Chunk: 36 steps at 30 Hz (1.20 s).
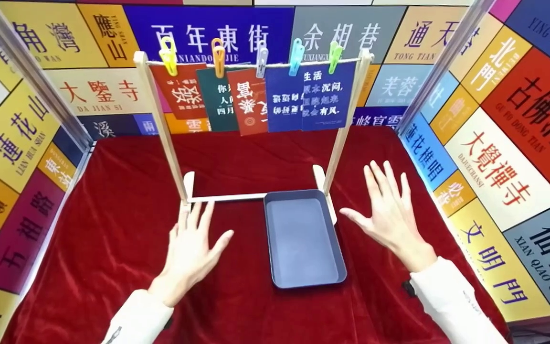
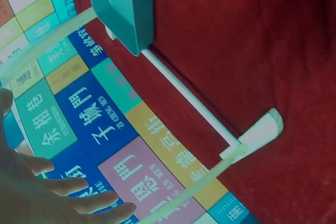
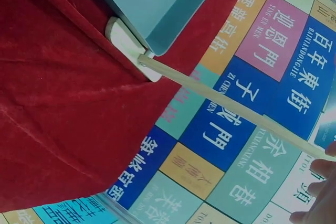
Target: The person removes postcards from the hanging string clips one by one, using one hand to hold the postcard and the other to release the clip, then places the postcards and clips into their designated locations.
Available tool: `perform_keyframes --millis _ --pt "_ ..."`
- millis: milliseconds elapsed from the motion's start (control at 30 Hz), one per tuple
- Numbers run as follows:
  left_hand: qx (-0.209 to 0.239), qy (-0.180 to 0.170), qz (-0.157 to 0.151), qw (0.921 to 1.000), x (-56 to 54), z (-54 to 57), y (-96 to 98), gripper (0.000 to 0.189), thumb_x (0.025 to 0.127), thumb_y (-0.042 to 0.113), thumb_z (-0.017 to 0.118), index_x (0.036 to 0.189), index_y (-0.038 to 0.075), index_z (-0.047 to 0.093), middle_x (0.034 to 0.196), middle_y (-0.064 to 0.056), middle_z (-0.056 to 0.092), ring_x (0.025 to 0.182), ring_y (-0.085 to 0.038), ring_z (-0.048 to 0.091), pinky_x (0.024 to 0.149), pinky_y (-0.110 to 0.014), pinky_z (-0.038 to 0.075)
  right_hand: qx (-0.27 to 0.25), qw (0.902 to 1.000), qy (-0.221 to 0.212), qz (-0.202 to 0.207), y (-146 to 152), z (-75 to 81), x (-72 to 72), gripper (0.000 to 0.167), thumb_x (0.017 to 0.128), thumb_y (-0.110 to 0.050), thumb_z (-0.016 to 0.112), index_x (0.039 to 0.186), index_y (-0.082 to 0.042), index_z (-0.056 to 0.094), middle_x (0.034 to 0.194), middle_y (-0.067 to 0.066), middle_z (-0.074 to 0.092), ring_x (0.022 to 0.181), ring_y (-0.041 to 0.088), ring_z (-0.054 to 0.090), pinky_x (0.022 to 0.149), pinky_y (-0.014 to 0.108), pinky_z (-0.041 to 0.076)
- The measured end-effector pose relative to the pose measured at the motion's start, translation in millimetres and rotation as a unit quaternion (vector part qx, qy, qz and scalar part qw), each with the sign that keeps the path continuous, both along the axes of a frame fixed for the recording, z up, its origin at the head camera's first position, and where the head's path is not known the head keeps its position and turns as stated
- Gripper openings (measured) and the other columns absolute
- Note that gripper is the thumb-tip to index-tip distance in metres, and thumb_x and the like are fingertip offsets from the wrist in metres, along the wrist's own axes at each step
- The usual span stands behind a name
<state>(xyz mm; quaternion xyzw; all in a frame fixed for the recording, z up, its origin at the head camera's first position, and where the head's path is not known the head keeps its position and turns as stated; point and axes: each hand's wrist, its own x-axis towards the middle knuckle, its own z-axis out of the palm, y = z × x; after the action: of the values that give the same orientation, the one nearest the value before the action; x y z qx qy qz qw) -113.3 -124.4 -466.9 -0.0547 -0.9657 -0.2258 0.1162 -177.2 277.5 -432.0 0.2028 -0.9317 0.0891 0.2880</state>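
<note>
My left hand [image 1: 193,249] is held over the red cloth in front of the wooden frame's left foot, its fingers straight and spread, holding nothing. To the right of the tray, my right hand [image 1: 392,217] is spread in the same way, thumb toward the tray. Between them lies a shallow blue-grey tray [image 1: 306,239] with a bare bottom. Behind it stands the wooden frame [image 1: 164,124] with a string across its top. Printed cards, among them a red card [image 1: 179,91], a dark green card [image 1: 215,102] and a blue card [image 1: 327,98], hang from it by coloured clothespins [image 1: 219,57].
Red velvet cloth [image 1: 112,229] covers the table. The frame's low crossbar [image 1: 227,197] runs behind the tray, whose far right corner is close to the frame's right foot [image 1: 320,177]. Panels with Chinese lettering [image 1: 490,162] wall in the back and sides, with metal posts [image 1: 41,71] at the corners.
</note>
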Motion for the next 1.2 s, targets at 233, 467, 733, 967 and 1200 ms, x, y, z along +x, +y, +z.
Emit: perform_keyframes --millis 233,467,733,967,1200 --pt "0.023 0.003 -0.02 0.9995 -4.0 7.8 12.3 0.076 0.094 0.051 0.062 0.154 0.01 0.039 0.157 -0.02 0.04 0.144 -0.048 0.034 0.12 -0.064 0.027 0.007 0.9999 -0.004 0.008 -3.5 12.1 -1.5 0.099 0.084 -0.062 0.067 0.157 -0.005 0.031 0.16 0.016 0.038 0.152 0.038 0.025 0.125 0.064 0.015" --pt "0.07 -0.003 -0.034 0.9969 -8.4 20.2 22.1 0.079 0.093 0.051 0.064 0.157 0.015 0.034 0.159 -0.017 0.038 0.141 -0.044 0.04 0.116 -0.061 0.038 0.009 0.9994 0.009 0.033 -9.0 24.0 -3.4 0.099 0.084 -0.061 0.068 0.155 -0.003 0.034 0.159 0.017 0.039 0.152 0.038 0.027 0.127 0.061 0.018" --pt "0.122 -0.053 -0.039 0.9903 -15.7 36.2 35.6 0.079 0.094 0.055 0.062 0.158 0.019 0.032 0.161 -0.008 0.036 0.144 -0.036 0.039 0.113 -0.062 0.04 0.023 0.9972 0.047 0.054 -12.6 41.5 -11.1 0.096 0.09 -0.071 0.055 0.152 0.001 0.038 0.157 0.019 0.042 0.149 0.04 0.032 0.126 0.06 0.022" --pt "0.151 -0.084 -0.05 0.9837 -18.1 46.4 44.8 0.081 0.092 0.057 0.063 0.158 0.023 0.03 0.162 -0.005 0.035 0.147 -0.031 0.036 0.12 -0.059 0.034 0.015 0.9928 0.084 0.083 -16.3 51.9 -17.5 0.091 0.092 -0.068 0.054 0.15 0.0 0.042 0.154 0.02 0.046 0.147 0.038 0.037 0.128 0.054 0.023" --pt "0.167 -0.063 -0.056 0.9824 -25.6 53.1 52.0 0.08 0.091 0.055 0.066 0.157 0.02 0.035 0.159 -0.007 0.04 0.146 -0.027 0.039 0.119 -0.054 0.039 0.023 0.9912 0.09 0.094 -18.4 60.7 -23.4 0.089 0.094 -0.069 0.048 0.15 0.0 0.042 0.153 0.02 0.046 0.146 0.038 0.038 0.128 0.053 0.022"
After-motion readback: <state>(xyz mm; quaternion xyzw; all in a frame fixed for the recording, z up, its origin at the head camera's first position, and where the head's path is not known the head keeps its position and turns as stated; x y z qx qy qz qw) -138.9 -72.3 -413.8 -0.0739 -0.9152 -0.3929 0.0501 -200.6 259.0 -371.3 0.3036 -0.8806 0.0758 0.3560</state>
